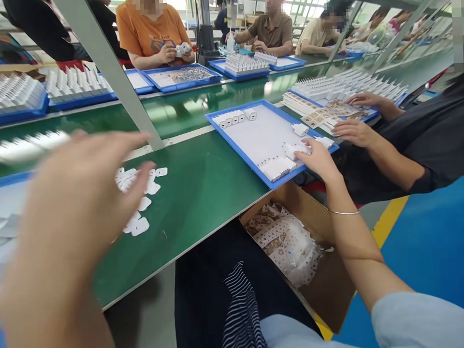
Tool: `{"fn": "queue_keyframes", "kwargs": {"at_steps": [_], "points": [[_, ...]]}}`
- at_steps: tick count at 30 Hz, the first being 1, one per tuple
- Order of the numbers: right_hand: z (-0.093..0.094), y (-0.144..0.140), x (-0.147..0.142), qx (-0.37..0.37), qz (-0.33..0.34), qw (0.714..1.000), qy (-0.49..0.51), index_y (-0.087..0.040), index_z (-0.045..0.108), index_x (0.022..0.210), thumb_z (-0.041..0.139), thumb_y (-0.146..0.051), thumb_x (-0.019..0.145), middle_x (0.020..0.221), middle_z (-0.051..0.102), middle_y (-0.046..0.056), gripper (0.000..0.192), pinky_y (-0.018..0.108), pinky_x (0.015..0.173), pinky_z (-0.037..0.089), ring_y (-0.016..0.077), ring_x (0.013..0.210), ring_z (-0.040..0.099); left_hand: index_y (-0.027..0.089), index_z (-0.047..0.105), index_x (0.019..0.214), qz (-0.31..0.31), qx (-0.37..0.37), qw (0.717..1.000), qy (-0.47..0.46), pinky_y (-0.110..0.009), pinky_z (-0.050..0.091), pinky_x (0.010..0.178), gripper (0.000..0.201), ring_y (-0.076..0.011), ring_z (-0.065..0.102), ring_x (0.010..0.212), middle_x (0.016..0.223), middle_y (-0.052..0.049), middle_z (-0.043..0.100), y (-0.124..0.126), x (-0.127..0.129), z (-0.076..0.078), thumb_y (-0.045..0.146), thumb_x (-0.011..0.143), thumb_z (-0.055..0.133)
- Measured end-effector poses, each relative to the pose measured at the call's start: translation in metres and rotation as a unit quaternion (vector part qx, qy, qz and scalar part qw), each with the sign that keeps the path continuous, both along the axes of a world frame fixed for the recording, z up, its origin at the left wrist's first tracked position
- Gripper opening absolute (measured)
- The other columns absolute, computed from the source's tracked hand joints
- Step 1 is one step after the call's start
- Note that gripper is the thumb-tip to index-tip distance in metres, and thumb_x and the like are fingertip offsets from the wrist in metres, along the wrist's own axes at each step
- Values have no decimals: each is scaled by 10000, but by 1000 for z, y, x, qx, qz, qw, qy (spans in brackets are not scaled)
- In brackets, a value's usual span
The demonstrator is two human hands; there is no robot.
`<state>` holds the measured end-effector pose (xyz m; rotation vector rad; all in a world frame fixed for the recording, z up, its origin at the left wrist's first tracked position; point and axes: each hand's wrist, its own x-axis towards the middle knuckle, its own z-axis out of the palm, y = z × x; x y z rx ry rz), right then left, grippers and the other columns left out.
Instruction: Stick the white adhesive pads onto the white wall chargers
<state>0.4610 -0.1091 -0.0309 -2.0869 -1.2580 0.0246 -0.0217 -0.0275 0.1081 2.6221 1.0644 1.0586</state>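
My left hand (86, 185) is large and blurred at the left, raised above the green table. Its thumb and fingers are apart, with nothing visible between them. Beneath and beyond it lie several loose white plastic end plates (141, 226) with rounded corners. At the right, my right hand (319, 159) reaches over the near edge of a blue-rimmed tray (238, 149). Its fingers are closed around a white charger housing (291, 151), partly hidden by the hand. More white charger housings (276, 168) lie beside it, and a row of them (237, 117) stands at the tray's far end.
An open cardboard box (314, 216) with plastic scraps stands below the table edge. On the right, a co-worker's hands (355, 132) work at another tray of pronged white parts (339, 87). A metal post (112, 66) rises at the left. People sit across the line behind trays.
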Motion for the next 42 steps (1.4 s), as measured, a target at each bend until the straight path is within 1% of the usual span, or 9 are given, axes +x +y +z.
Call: {"fn": "queue_keyframes", "kwargs": {"at_steps": [3,7,11,16,22,25,28,34,42], "points": [[-1,0,-4,-41,-1,999,-32,-140,582,1329,739,-481,725,1305,619,211,711,516,1038,422,388,1225,562,182,660,1216,-36,136,984,106,-558,460,1137,308,-300,680,1129,1221,-81,707,-52,20,-44,307,957,548],[-3,5,-7,-60,-38,996,-48,-107,613,1279,730,-420,704,1274,639,229,665,543,1023,425,419,1204,570,192,645,1161,-70,121,982,129,-519,546,1037,234,-278,719,1057,1149,-77,743,-83,19,-102,227,970,514],[7,14,-8,-46,-57,996,-41,-105,639,1222,720,-377,687,1255,657,214,606,520,1006,448,405,1175,592,184,633,1150,-68,82,985,138,-487,572,1005,223,-261,731,1038,1126,-68,752,-95,13,-134,179,971,499],[44,19,-47,52,-29,997,-45,-117,664,1191,720,-339,686,1195,694,181,554,490,962,491,363,1076,644,144,567,1275,-48,75,992,94,-468,550,1056,325,-272,683,1169,1217,-103,721,-98,38,-132,150,952,536],[79,-5,-170,126,247,958,-73,-187,619,1240,718,-261,719,1266,670,133,535,476,1025,482,329,1180,620,121,316,1523,-22,91,996,6,-515,400,1200,687,-329,426,1459,1501,-203,499,-86,62,-97,269,930,628],[72,-17,-223,101,356,929,-2,-198,624,1204,660,-197,769,1206,696,110,437,436,975,519,293,1115,658,141,282,1550,-24,89,996,-11,-517,377,1208,678,-331,400,1474,1541,-220,442,-81,59,-102,265,956,585],[51,-18,-255,39,412,906,86,-200,627,1195,613,-187,814,1193,711,105,382,430,949,534,280,1076,678,199,299,1552,-34,22,999,-22,-449,467,1138,567,-283,495,1402,1504,-177,499,-74,51,-128,214,1007,454],[12,0,-277,-7,367,916,163,-213,578,1307,602,-200,816,1319,663,106,492,437,985,511,284,1153,647,327,158,1580,47,-112,980,-159,-404,546,1008,775,-217,659,1114,1620,-183,281,-67,37,-158,298,950,607],[3,2,-276,3,331,928,174,-221,633,1060,653,-254,836,1105,686,75,228,412,853,535,241,933,650,201,314,1532,155,-226,950,-147,-432,501,973,706,-251,620,1079,1185,-122,646,-82,27,-155,310,919,647]]}}
